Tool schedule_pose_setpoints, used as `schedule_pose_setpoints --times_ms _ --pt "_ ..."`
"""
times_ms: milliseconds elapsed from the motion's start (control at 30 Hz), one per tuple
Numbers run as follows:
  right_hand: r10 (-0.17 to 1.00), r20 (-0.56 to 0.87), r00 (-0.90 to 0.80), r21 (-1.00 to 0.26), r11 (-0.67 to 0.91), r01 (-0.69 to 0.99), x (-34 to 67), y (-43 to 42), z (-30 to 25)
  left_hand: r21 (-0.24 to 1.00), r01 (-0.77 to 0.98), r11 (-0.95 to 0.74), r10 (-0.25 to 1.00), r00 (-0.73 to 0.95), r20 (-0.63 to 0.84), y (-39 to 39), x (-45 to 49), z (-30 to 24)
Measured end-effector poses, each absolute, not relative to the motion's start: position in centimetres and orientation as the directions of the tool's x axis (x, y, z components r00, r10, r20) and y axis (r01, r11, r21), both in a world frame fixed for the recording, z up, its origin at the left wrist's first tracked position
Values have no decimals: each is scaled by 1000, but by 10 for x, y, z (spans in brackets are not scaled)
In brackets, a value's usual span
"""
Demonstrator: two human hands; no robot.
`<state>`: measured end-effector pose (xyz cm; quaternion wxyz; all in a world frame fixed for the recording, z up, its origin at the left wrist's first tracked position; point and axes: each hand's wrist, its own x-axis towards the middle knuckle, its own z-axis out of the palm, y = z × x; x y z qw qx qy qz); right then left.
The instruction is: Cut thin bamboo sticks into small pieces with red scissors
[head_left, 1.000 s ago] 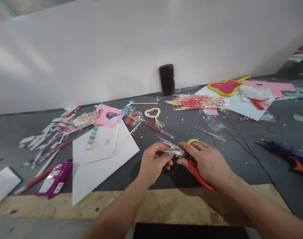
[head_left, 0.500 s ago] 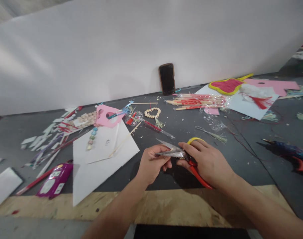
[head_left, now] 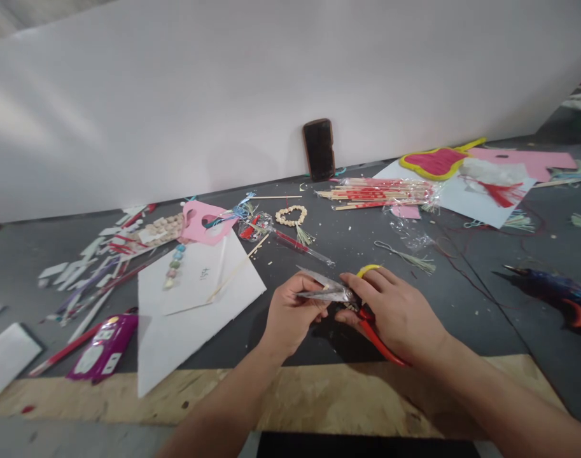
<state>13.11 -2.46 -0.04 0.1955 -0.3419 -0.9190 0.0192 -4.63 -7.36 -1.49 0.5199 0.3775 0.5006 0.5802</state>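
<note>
My right hand [head_left: 390, 302] is closed around the scissors [head_left: 326, 291], which have one yellow and one red handle. Their blades stand apart and point left, across the fingers of my left hand [head_left: 290, 312]. That hand is closed in a pinch; the small pale thing near its fingertips is mostly hidden between the blades and cannot be made out. Beyond the hands lies a ring of pale beads [head_left: 291, 215] with a light green tassel. A looped pale green tassel [head_left: 407, 256] rests on the dark table to the right.
A white sheet [head_left: 175, 346] with a thin stick on it lies at left, beside a purple packet [head_left: 104, 350]. Wrapped sticks [head_left: 380, 193] lie behind, near a leaning phone [head_left: 319, 149]. A glue gun [head_left: 552, 289] is at right.
Both hands and the scissors keep nearly the same pose, with only a slight shift. The whole view has moved a little.
</note>
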Motion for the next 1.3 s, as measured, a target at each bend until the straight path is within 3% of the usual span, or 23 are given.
schedule_pose_setpoints --times_ms 467,767,1300 --pt "619 362 -697 -201 782 590 134 -23 1 946 -254 203 979 21 -205 -73 -53 -14" --pt "631 381 -676 -164 765 622 134 -21 -1 932 -333 145 978 -95 -187 -73 -43 -8" --pt "645 329 -690 -143 756 639 131 -23 0 981 -165 102 965 -223 -138 -73 -42 -9"
